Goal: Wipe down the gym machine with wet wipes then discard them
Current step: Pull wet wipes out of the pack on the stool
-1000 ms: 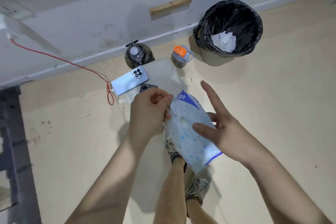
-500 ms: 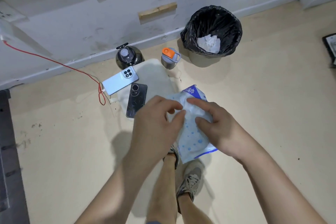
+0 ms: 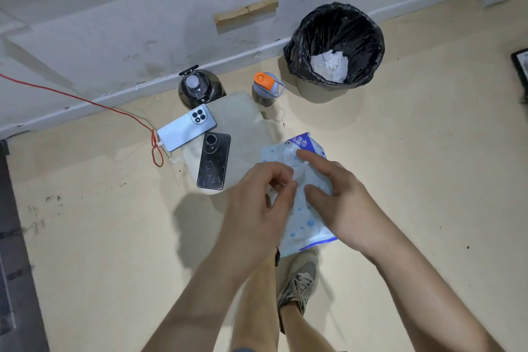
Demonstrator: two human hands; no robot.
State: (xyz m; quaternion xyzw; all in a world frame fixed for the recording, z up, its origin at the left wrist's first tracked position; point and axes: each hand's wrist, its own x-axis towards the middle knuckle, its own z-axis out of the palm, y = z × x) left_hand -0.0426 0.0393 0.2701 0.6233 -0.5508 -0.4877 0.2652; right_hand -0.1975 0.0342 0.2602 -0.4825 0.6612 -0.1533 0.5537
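A pale blue dotted wet wipes pack hangs in the air above my feet, held between both hands. My left hand has its fingers curled and pinches at the pack's left side near the flap. My right hand lies over the front of the pack, index finger and thumb pressed to it around the opening. No loose wipe shows outside the pack. A bin with a black liner stands by the wall at the upper right, with crumpled white wipes inside.
On the floor by the wall lie a pale pad with a blue phone and a dark phone on it. A black bottle and an orange-lidded bottle stand behind. A red cable runs left. A dark frame lines the left edge.
My right hand has come from under the pack onto its front, and both hands have closed in at the opening. The dark phone is now uncovered.
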